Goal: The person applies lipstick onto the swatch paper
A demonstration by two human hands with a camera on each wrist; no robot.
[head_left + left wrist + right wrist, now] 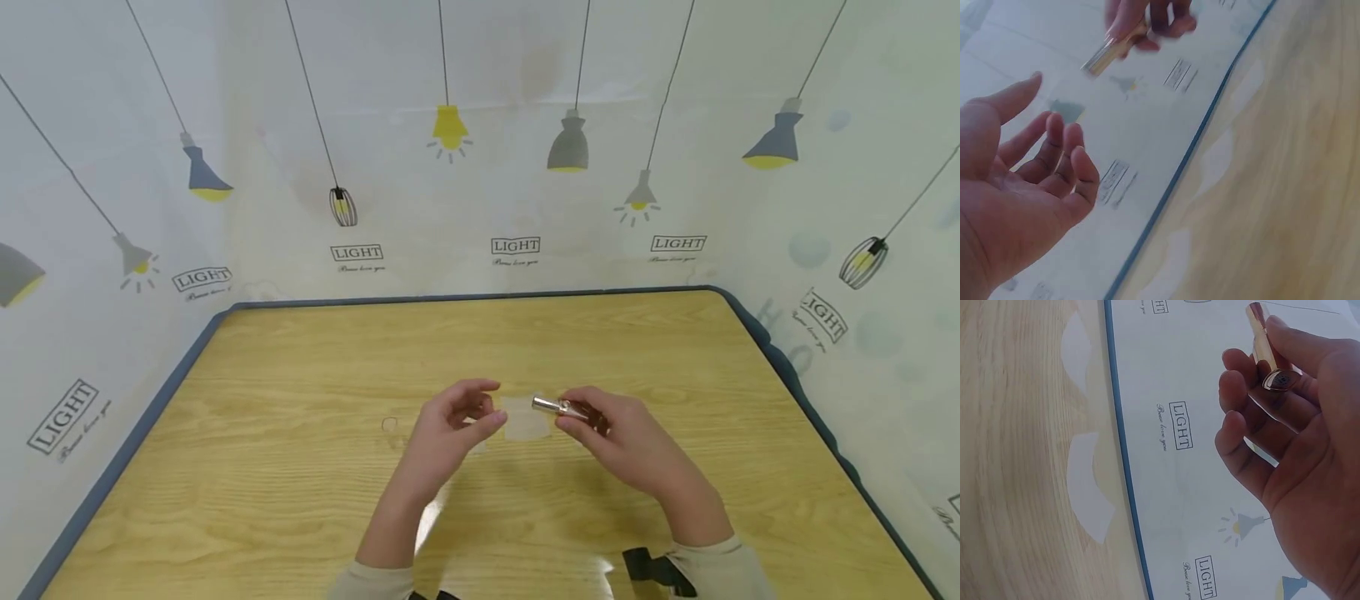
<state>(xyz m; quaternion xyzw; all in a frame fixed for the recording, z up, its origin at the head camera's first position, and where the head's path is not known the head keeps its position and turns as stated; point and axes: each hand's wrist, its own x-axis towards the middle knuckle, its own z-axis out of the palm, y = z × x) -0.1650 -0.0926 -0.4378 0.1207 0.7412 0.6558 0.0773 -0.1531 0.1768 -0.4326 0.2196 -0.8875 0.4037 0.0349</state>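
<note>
My right hand (626,442) pinches a shiny lipstick tube (551,405) between thumb and fingers, above the middle of the table. In the right wrist view the lipstick tube (1263,344) shows gold and dark red sides, with its flat marked end turned to the camera. Facing it from the left is my left hand (453,433), fingers loosely bent and thumb apart, with nothing in it. The left wrist view has the left hand (1041,169) palm up, short of the tube's bright gold end (1094,65).
A wood-grain table (300,483) has a dark blue edge strip (465,297). Beneath the hands lies a whitish patch (525,421); curved white patches (1088,487) show in the wrist views. Around the back and sides stands a white wall covering (517,192) printed with lamps.
</note>
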